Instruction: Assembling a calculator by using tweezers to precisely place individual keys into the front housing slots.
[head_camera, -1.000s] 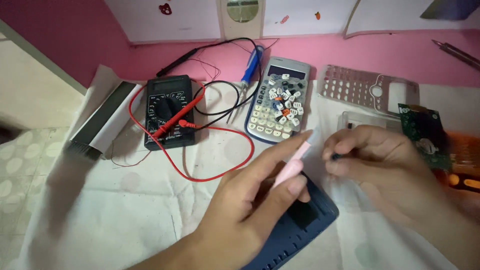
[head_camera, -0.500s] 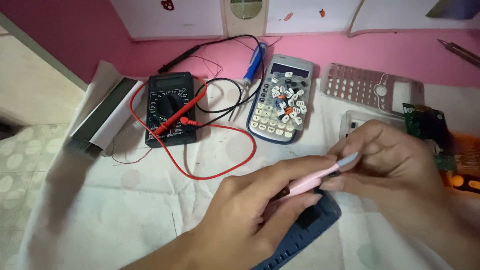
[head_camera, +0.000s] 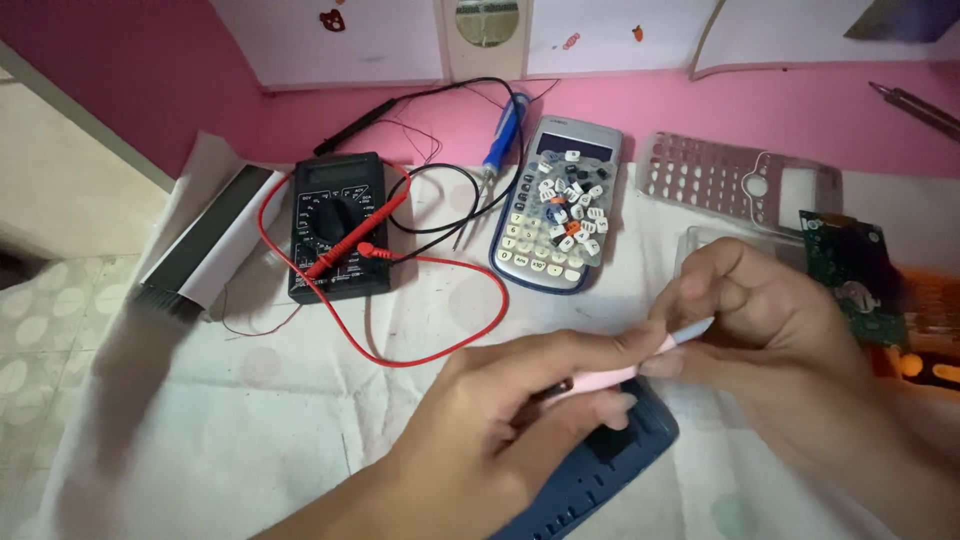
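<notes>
Left hand (head_camera: 500, 430) in the head view is closed around a slim pink tool (head_camera: 610, 377), thumb and forefinger pinching its shaft so that the pale blue tip (head_camera: 695, 330) points up and to the right. Right hand (head_camera: 770, 330) is curled just past that tip, its fingers bunched together as if pinching something small; what they hold, if anything, is hidden behind the knuckles, so I cannot tell. The tip touches or nearly touches the right fingers. By my reading, the step in hand is fine work with the tool's point on a small part held between the two hands, and any further move calls for a steady left grip and a light, short push, not force.

Under the left hand, touching the heel of the palm, lies a dark blue calculator shell (head_camera: 600, 470) on the cloth-covered bench (head_camera: 250, 430). Farther back sit an opened calculator (head_camera: 558, 205) heaped with loose keys, a black multimeter (head_camera: 338, 225) with red leads (head_camera: 420, 320), a blue-handled soldering iron (head_camera: 503, 135), a pink keypad frame (head_camera: 735, 180) and a green circuit board (head_camera: 850, 270) just beside the right hand.
</notes>
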